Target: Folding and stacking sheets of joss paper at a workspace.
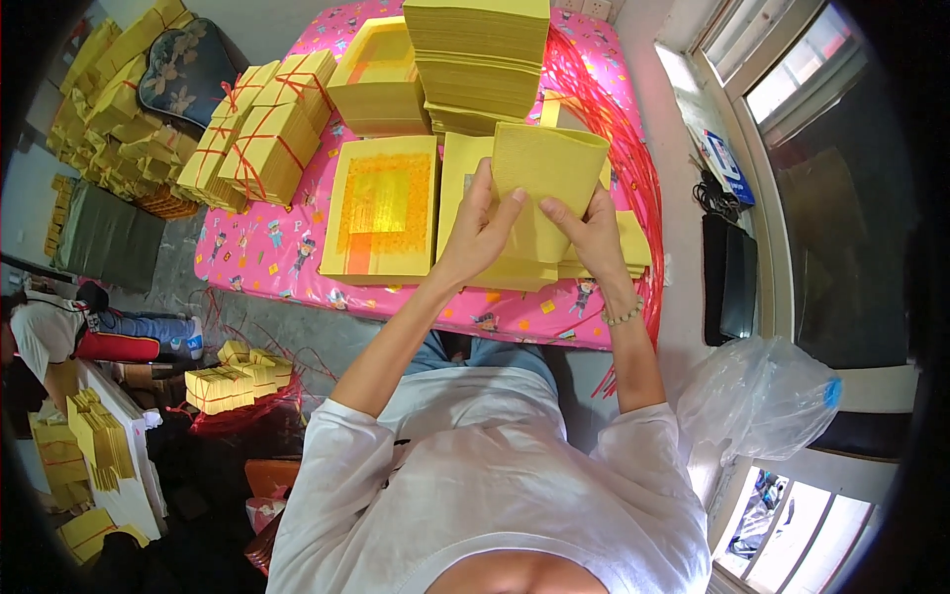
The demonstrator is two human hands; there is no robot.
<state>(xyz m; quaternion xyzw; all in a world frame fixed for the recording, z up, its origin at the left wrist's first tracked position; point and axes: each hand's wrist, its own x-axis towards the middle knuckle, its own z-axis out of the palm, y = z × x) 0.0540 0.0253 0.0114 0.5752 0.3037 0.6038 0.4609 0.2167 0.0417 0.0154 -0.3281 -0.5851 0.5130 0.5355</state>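
Both of my hands hold a folded sheaf of yellow paper [549, 163] upright over the table. My left hand [483, 226] grips its left side, thumb across the front. My right hand [591, 233] closes on the right edge, its thumb also on the front face. Below and behind the sheaf lies a stack of yellow paper [455, 163], partly hidden by it. Just left of that is a stack topped with an orange-and-gold printed sheet [338, 213]. More loose yellow sheets [633, 243] lie beside my right wrist.
A pink patterned cloth [297, 233] covers the table. Tall paper stacks [480, 59] rise at the back, with red-tied bundles [267, 148] at the left. Red plastic strands [633, 158] hang along the right edge. A clear plastic bag [757, 396] sits by the window. Another person [49, 337] works at far left.
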